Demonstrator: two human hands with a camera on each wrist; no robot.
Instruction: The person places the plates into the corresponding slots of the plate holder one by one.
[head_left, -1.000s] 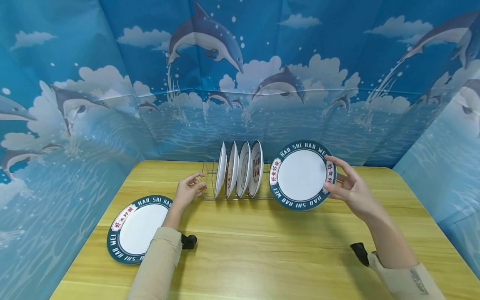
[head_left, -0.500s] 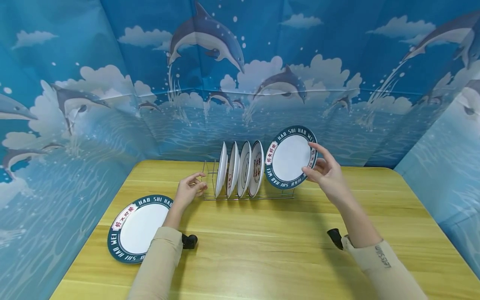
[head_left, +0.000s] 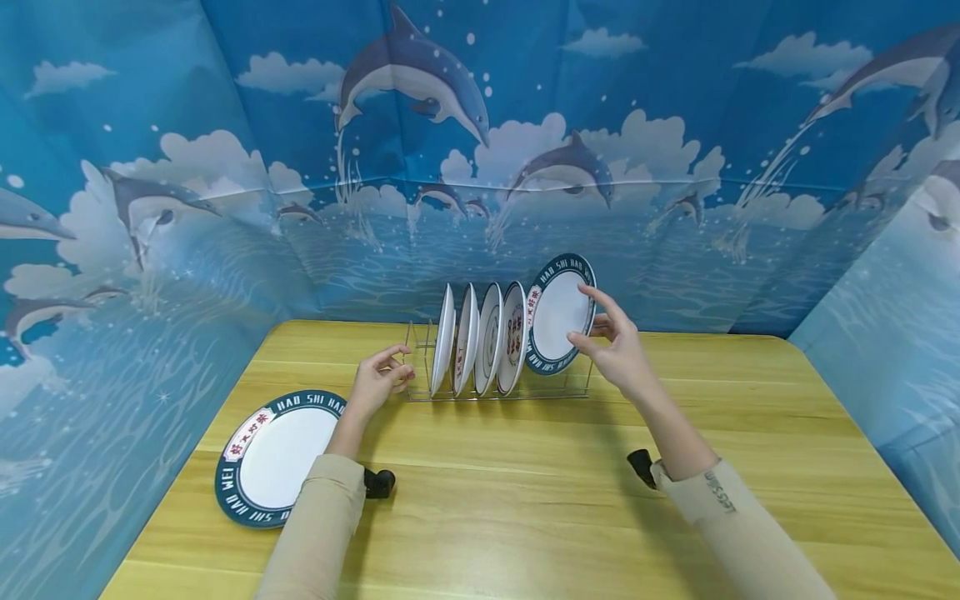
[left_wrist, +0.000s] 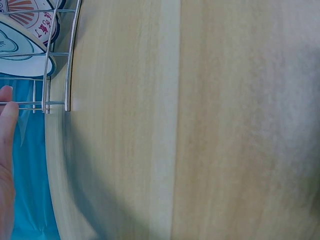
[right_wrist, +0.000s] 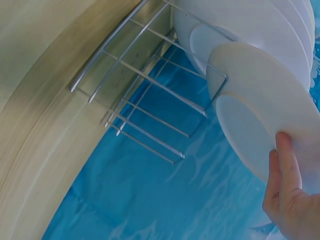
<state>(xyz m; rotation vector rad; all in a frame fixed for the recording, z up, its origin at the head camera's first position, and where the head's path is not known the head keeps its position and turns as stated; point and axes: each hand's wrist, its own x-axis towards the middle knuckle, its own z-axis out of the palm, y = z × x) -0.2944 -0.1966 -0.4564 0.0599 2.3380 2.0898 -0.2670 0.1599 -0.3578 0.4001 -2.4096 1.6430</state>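
Observation:
My right hand (head_left: pixel 618 346) pinches the right rim of a white plate (head_left: pixel 558 317) with a dark green lettered border. That plate is tilted and overlaps the right part of a wire dish rack (head_left: pixel 551 397). In the right wrist view, fingertips (right_wrist: pixel 286 145) press the plain white back of the plate (right_wrist: pixel 245 75) close to the rack's wires (right_wrist: pixel 165 92). My left hand (head_left: pixel 375 383) grips the rack's left end; its thumb and a finger show on the end wire in the left wrist view. Several plates (head_left: pixel 487 337) stand on edge in the rack, left of the held one.
Another green-bordered plate (head_left: pixel 288 454) lies flat at the table's left, partly hidden by my left sleeve (head_left: pixel 318 525). The rack stands near the back edge of the wooden table (head_left: pixel 495 500). Behind it hangs a blue dolphin-print cloth (head_left: pixel 285 142).
My right hand has carried the plate leftward to the rack, lifting it a little and turning it more edge-on. The left hand keeps its place on the rack.

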